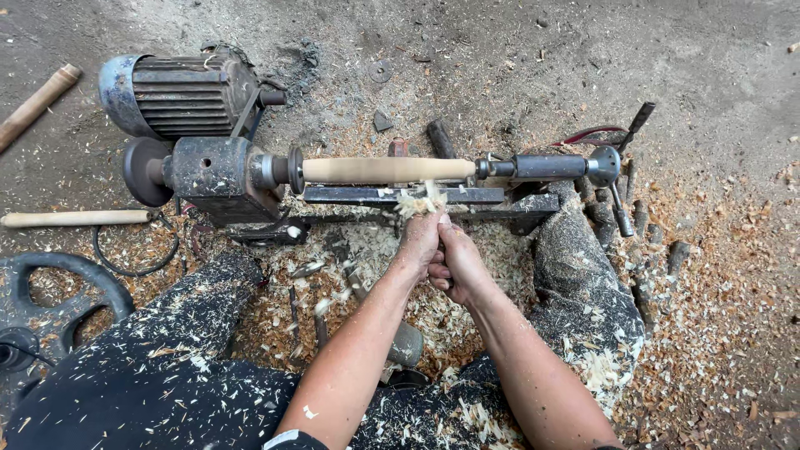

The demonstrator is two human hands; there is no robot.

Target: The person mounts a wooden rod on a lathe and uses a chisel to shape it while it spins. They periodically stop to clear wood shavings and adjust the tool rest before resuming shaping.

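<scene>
A pale wooden cylinder [387,170] is mounted lengthwise in a small floor lathe, between the headstock [218,171] on the left and the tailstock [550,167] on the right. My left hand [419,240] and my right hand [456,265] are clasped together just below the dark tool rest [350,195]. Both grip a turning tool whose tip is hidden under curled shavings [421,200] at the cylinder's underside. The tool's shape cannot be made out.
A grey electric motor [179,96] sits behind the headstock. Two turned wooden sticks [75,218] [37,104] lie at the left, near a black wheel [50,304]. Wood shavings [708,283] cover the dirt floor and my dark trousers [150,375]. A hammer-like tool [392,333] lies between my legs.
</scene>
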